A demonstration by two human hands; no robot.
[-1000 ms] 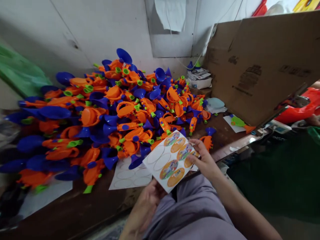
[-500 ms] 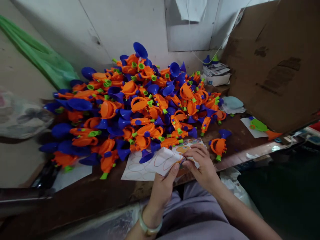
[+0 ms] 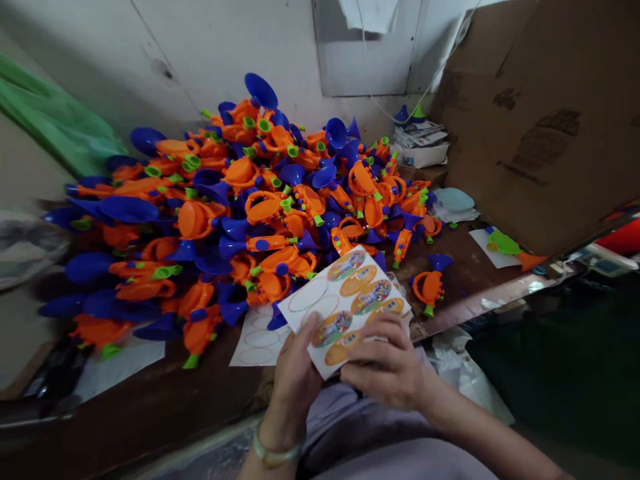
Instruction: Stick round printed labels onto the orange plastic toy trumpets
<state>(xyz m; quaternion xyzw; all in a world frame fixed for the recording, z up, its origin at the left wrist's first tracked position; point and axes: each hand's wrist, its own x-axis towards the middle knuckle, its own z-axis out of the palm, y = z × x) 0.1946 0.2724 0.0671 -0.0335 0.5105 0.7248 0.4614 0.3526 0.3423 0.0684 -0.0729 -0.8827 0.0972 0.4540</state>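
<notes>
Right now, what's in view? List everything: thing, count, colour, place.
Sticker sheet: at least one, white with multicoloured ovals, centre
Toy trumpets: dozens, orange, blue, green, heaped centre-left
Lone toy trumpet: one, same colours, right of heap
Cardboard box: one, brown, right
Toy: one, green and orange, beside box
Table: one, dark brown, beneath trumpets
Oval-outlined sheet: one, white, table's front
Printed papers: one stack, whitish, back right
Cones: two, blue, green, atop papers
Disc: one, light blue, left of box
Plastic sheeting: one, green, far left
Wall: one, white, back
Left grip: one, holding sticker sheet
Right grip: one, over same sheet
</notes>
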